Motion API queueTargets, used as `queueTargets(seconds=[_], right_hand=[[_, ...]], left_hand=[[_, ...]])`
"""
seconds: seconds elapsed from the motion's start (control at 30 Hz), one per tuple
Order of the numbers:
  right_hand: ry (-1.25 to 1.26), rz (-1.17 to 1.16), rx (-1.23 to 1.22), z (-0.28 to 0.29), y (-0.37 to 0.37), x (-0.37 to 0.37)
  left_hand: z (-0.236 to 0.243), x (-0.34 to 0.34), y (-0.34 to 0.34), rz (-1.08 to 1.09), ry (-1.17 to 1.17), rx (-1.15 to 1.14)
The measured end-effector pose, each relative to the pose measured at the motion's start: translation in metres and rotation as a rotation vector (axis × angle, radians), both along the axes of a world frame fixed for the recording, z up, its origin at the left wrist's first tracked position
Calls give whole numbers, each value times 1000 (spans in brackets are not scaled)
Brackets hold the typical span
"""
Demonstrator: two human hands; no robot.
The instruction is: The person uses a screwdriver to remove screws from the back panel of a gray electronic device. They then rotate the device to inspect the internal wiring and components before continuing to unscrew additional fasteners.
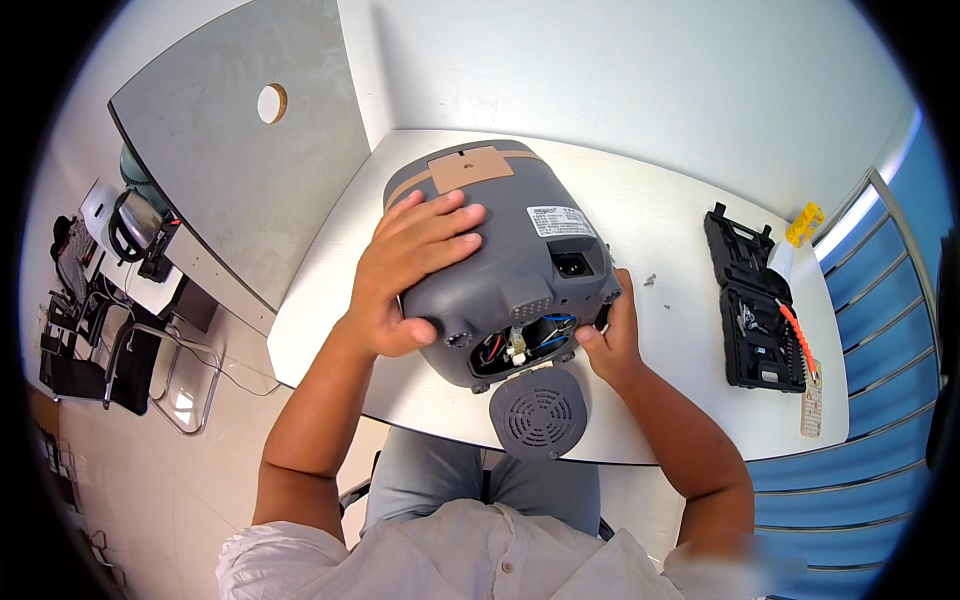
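Observation:
A rounded grey appliance (505, 245), which looks like a rice cooker, lies tipped over on the white table with its underside toward me. A brown band with a square patch (470, 170) crosses its far part. Below the power socket (572, 264) is an opening with wires (517, 343) inside. A round vented cover (540, 414) hangs beneath this opening, by the table's front edge. My left hand (415, 265) rests on the casing's left side with fingers spread. At the lower right edge, my right hand (613, 338) grips the casing, thumb near the opening; some fingers are hidden.
Several small screws (650, 280) lie right of the appliance on the table (660, 380). Farther right are an unfolded black tool case (740, 250), an orange flexible shaft (797, 340) and a yellow piece (805, 225). A grey partition (230, 150) borders the left; metal rails (890, 300) the right.

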State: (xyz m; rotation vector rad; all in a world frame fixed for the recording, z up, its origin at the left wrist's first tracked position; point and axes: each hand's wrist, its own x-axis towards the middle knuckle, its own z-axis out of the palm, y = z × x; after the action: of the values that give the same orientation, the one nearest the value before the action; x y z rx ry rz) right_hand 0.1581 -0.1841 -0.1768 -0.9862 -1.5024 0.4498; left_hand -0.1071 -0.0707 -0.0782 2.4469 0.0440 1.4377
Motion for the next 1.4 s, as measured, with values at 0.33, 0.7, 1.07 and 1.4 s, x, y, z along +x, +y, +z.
queueTargets(seconds=[0.33, 0.7, 1.07, 1.4], right_hand=[[30, 34, -2, 5, -1, -4], [2, 17, -11, 5, -2, -1], [-6, -12, 19, 6, -1, -3], [-23, -15, 21, 1, 1, -1]], left_hand=[[27, 10, 41, 945, -185, 268], [52, 15, 28, 846, 162, 413], [58, 14, 25, 763, 229, 460], [55, 15, 28, 745, 173, 467]])
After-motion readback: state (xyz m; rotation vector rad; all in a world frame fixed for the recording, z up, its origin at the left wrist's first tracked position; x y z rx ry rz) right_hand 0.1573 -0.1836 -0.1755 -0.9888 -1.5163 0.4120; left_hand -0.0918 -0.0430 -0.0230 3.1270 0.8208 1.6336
